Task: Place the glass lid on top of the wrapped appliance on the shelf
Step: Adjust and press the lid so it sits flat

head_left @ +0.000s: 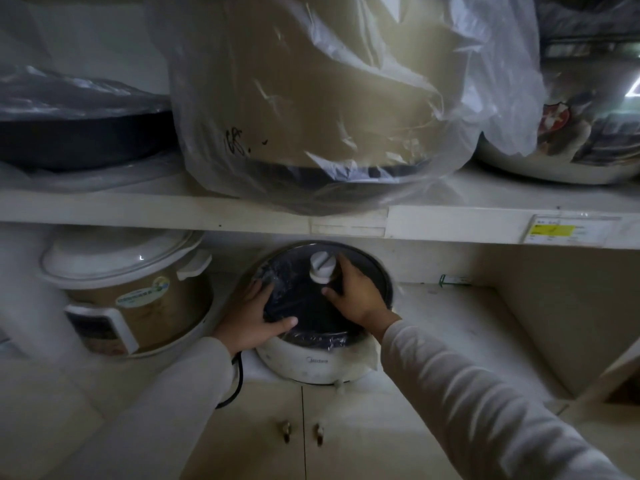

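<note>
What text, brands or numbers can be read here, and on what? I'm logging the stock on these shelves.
"Midea": grey logo on the white base of the wrapped appliance under the glass lid.
Black handwritten marks on the large bagged cooker: not legible.
Oval label on the rice cooker: too blurred.
Yellow shelf tag: too small.
Red badge on the bagged item at right: no readable text.

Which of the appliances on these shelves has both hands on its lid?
The low white cooker in the middle of the lower shelf, under the glass lid. The left hand and right hand touch no other appliance.
</note>
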